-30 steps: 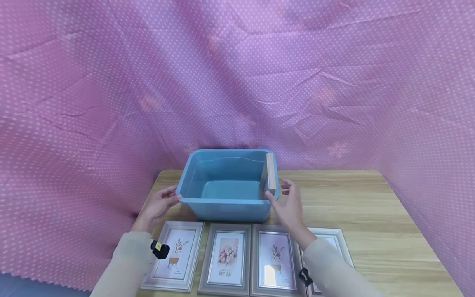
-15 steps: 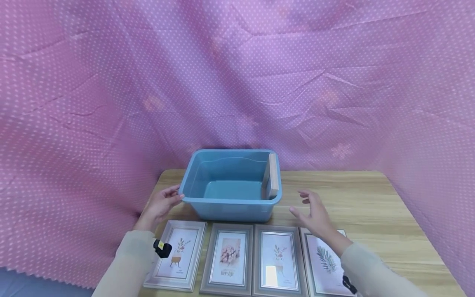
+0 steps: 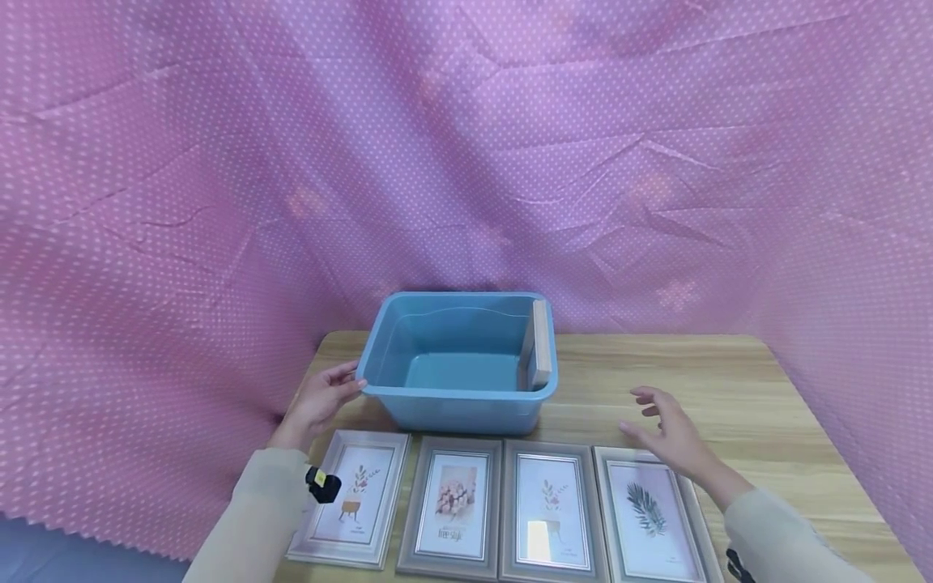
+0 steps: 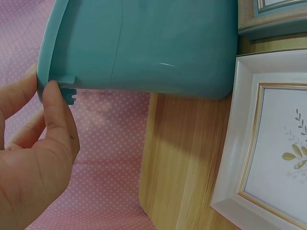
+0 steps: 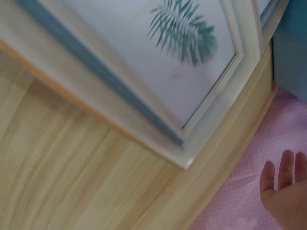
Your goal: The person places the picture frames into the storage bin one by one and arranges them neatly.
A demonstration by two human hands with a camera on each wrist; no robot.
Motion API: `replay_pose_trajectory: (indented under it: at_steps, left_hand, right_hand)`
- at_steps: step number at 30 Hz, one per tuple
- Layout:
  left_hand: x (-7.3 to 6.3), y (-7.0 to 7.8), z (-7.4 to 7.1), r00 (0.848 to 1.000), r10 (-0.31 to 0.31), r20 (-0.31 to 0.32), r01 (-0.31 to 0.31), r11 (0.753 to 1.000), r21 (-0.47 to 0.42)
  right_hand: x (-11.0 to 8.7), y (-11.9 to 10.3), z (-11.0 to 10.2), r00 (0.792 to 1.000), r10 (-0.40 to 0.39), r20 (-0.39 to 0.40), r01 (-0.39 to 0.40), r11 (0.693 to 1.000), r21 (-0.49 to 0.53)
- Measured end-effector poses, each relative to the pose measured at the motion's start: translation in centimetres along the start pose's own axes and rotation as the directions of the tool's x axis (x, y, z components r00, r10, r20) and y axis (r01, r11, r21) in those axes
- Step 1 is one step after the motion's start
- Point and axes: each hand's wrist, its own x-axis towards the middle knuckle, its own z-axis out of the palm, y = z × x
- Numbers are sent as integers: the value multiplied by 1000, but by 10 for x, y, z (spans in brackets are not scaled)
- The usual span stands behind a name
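Between the left hand (image 3: pixel 321 405) and the right hand (image 3: pixel 670 437), a blue bin (image 3: pixel 459 414) is set on the wooden desk (image 3: pixel 765 405), closer to the left hand. Its rim is gripped at the near corner on that side, pinched between the left hand's thumb and fingers. The right hand is held well apart from the bin, over the desk, its fingers relaxed and slightly bent, the thumb spread away from them. Inside the bin, along the wall that is turned toward the right hand, a fifth frame (image 3: pixel 541 344) is stood on its edge, seen mostly from its pale side. Nearer the person than both hands, four picture frames are laid face up in a row. Beside the left wrist is placed the leftmost frame (image 3: pixel 355 502), printed with a potted plant; next come the second frame (image 3: pixel 455 506), printed with pink flowers, and the third frame (image 3: pixel 551 510), partly whitened by a reflection. Under the right wrist, the fourth frame (image 3: pixel 650 518), printed with a green leaf, is partly covered. Dark devices (image 3: pixel 322 486) are worn at both wrists, by the pale sleeves (image 3: pixel 251 510). Beyond the hands, a dotted pink cloth (image 3: pixel 466 162) is hung.
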Motion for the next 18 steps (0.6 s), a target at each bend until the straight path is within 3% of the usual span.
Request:
replay_pose_trajectory:
  at_steps: [10, 18]
  left_hand:
    - [-2, -1, 0, 1000, 5, -4, -5, 1000, -16]
    - [-3, 1, -1, 1000, 1, -4, -1, 1000, -5]
  right_hand:
    - [-16, 30, -19, 994, 86, 71, -87, 996, 18]
    - [-31, 47, -23, 983, 171, 64, -174, 984, 46]
